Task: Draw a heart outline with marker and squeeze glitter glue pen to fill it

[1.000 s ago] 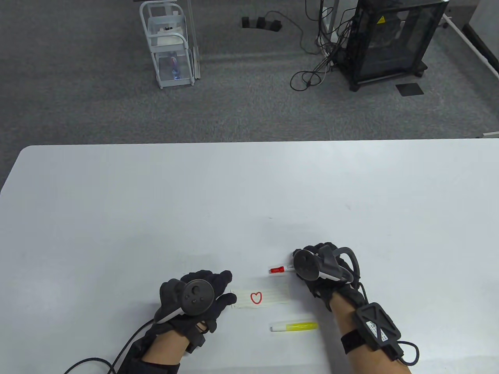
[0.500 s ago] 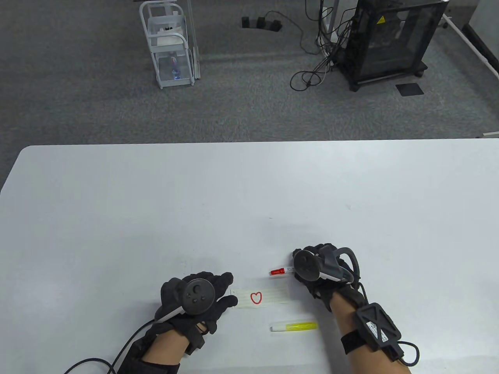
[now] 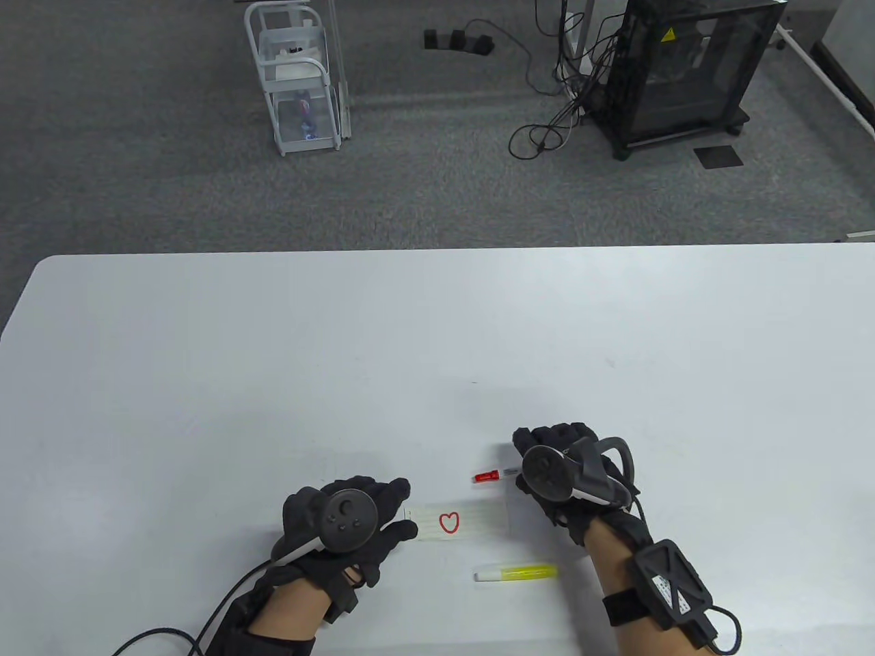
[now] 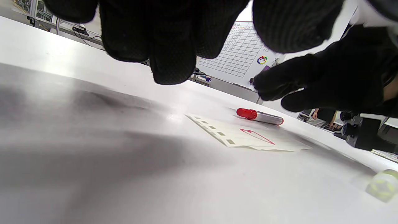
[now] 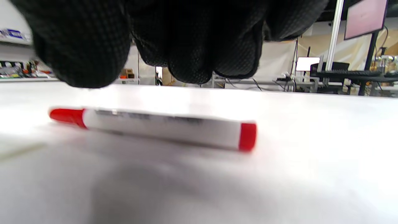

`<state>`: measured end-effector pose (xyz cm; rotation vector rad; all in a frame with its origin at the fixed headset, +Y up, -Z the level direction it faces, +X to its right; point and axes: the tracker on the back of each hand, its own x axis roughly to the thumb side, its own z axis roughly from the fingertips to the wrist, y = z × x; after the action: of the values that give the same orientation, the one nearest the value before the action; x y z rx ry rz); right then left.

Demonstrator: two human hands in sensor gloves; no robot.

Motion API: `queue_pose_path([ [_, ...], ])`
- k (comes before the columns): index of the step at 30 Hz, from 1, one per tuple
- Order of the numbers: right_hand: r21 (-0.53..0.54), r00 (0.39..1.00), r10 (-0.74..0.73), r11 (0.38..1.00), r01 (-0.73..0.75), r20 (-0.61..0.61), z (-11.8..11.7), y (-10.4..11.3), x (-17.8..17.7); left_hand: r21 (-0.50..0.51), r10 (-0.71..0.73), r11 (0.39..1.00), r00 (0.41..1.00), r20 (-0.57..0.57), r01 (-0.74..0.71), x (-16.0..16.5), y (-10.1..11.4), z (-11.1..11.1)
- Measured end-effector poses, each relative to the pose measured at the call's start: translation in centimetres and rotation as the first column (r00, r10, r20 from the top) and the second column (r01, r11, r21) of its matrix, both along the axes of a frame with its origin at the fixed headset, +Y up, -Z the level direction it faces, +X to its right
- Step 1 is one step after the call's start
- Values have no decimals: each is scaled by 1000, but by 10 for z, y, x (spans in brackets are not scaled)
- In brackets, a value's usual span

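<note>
A small lined paper (image 3: 478, 523) with a red heart outline (image 3: 449, 523) lies near the table's front edge. My left hand (image 3: 400, 509) rests with straight fingers at the paper's left edge. The red-capped marker (image 3: 493, 475) lies flat on the table just beyond the paper. My right hand (image 3: 540, 441) hovers over its right end, and in the right wrist view the fingers (image 5: 192, 46) hang above the marker (image 5: 155, 126) without touching it. A yellow glitter glue pen (image 3: 516, 572) lies in front of the paper, untouched.
The white table (image 3: 273, 355) stretches wide beyond the hands. A cable runs from my left wrist (image 3: 157, 635) off the front edge. On the floor behind the table stand a white cart (image 3: 297, 75) and a black cabinet (image 3: 690, 68).
My right hand has shifted slightly to the right and lifted away from the marker, which stays lying on the table. The left hand and paper have not moved.
</note>
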<state>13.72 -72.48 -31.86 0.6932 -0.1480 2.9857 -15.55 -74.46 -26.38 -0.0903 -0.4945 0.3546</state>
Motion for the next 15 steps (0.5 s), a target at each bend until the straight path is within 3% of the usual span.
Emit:
queue_pose_path([
  [6,35,994,-90,995,93,-65,24,39,-7,-2,-7,1000,1000,10,7,1,-1,0],
  [9,-19,995,-56,998,54,-88,36,51,-13,-3,-20,1000,1000,15,20,1,-2,-1],
  [12,-52,992,32,998,-39,-119,49,55,-21,-6,-33,999,999,21,33,2,-4,-1],
  [15,-92,978,122,986,-139,-167,65,46,-26,-8,-36,999,999,23,36,2,-4,0],
])
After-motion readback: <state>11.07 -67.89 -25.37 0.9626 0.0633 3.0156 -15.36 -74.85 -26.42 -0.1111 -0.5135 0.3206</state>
